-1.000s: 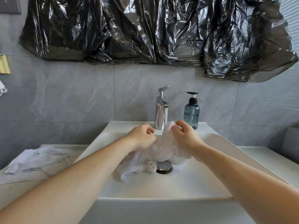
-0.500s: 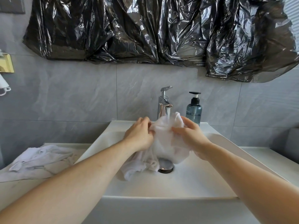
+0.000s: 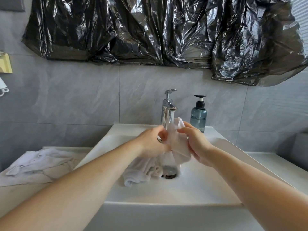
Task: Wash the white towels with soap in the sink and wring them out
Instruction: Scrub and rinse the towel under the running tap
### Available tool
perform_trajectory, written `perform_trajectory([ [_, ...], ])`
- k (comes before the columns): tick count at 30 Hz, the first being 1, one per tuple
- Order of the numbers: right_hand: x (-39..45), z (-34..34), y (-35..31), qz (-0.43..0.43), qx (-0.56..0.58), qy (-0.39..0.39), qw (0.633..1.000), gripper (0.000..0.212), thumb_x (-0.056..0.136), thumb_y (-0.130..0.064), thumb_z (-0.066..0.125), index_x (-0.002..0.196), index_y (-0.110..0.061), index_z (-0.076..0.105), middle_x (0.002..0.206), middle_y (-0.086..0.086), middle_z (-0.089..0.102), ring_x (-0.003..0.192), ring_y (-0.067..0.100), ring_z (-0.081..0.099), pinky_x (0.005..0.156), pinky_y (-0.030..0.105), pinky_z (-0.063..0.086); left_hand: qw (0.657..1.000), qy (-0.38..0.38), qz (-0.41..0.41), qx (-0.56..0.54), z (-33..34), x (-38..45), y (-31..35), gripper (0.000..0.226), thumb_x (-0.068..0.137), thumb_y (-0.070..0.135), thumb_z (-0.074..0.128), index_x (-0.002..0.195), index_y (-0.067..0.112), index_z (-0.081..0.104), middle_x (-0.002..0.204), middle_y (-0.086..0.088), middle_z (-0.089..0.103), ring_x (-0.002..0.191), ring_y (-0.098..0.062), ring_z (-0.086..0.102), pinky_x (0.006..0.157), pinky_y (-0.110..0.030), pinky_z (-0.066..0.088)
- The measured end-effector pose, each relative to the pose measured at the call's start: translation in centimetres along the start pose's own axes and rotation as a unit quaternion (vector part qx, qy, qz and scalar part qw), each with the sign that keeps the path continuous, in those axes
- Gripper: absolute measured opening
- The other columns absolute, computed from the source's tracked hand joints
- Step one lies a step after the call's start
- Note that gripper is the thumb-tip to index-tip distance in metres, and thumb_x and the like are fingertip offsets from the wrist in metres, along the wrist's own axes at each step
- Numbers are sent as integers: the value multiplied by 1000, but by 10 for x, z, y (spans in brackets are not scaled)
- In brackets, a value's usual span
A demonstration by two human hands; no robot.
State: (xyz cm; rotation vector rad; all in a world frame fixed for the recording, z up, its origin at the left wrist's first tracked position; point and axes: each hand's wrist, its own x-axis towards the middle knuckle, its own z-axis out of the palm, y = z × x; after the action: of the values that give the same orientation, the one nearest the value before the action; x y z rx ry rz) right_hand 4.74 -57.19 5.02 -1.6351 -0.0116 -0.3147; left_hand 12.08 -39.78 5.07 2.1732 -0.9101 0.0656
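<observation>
The scene was evenly and softly lit, with daylight seeming to come from the upper right. Bright glare sat on the black plastic sheet and the faucet. Wide-angle distortion bent the edges; the picture stayed mostly sharp.

Faint pale lettering marks the upper body of the blue-grey soap bottle, which stands on the sink's back ledge at 1 o'clock from the drain; the characters are too small and blurred to read. No other text, brand, number or sign is legible anywhere in the scene.
</observation>
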Motion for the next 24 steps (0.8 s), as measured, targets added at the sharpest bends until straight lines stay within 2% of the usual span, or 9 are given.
perform_trajectory([
  [3,-2,-2,-2,-2,-5,-12,1000,35,88,-15,49,111,-30,71,95,6,70,80,22,67,70,32,53,1000,-28,-7,0,4,-1,4,35,71,37,85,99,31,65,103,11,69,93,-11,65,85,-32,56],
  [6,1,-5,-1,4,38,-10,999,29,87,-17,45,111,-18,60,97,7,68,81,23,66,80,37,53,998,-51,-9,27,-1,-5,4,52,65,40,90,107,30,60,111,8,61,95,-9,61,82,-30,53],
  [9,4,-2,0,5,57,16,998,45,69,-20,48,113,-14,53,98,14,66,85,25,66,83,38,53,997,-57,-31,36,1,-10,8,78,54,55,91,119,34,53,115,16,57,100,-5,59,86,-31,53],
  [10,5,0,-2,-1,57,28,998,48,64,-22,50,111,-14,52,101,15,62,89,26,64,84,37,52,997,-48,-36,40,2,-10,9,78,54,58,91,119,36,54,113,18,59,100,-5,60,88,-33,54],
  [12,6,-1,-3,-6,63,38,997,51,61,-24,53,111,-12,53,105,16,59,94,26,61,86,38,52,997,-12,-26,67,3,-7,6,50,66,53,85,105,36,59,103,18,65,94,-8,63,88,-37,56],
  [15,5,-4,-5,10,81,27,996,51,64,-20,55,114,-11,56,108,15,62,97,26,63,88,39,58,991,57,-6,124,1,-2,4,8,84,30,64,88,27,59,91,10,70,91,-23,65,83,-42,56],
  [18,7,-6,-7,3,72,60,996,34,79,-7,61,113,-11,61,107,11,67,91,25,68,79,35,61,979,139,32,148,2,0,5,12,91,19,52,99,28,54,101,4,69,93,-29,60,72,-39,47],
  [20,8,-7,-4,12,46,85,995,37,86,-4,67,122,-12,61,113,10,70,96,26,72,80,36,63,968,204,61,131,1,0,8,14,96,17,48,104,26,54,101,7,64,89,-25,55,68,-37,40],
  [24,2,-11,4,12,-181,108,977,41,79,-19,83,112,-13,59,107,-3,64,90,17,64,79,35,57,963,253,36,90,-1,5,5,14,100,23,50,104,27,62,102,6,70,93,-25,61,75,-40,51],
])
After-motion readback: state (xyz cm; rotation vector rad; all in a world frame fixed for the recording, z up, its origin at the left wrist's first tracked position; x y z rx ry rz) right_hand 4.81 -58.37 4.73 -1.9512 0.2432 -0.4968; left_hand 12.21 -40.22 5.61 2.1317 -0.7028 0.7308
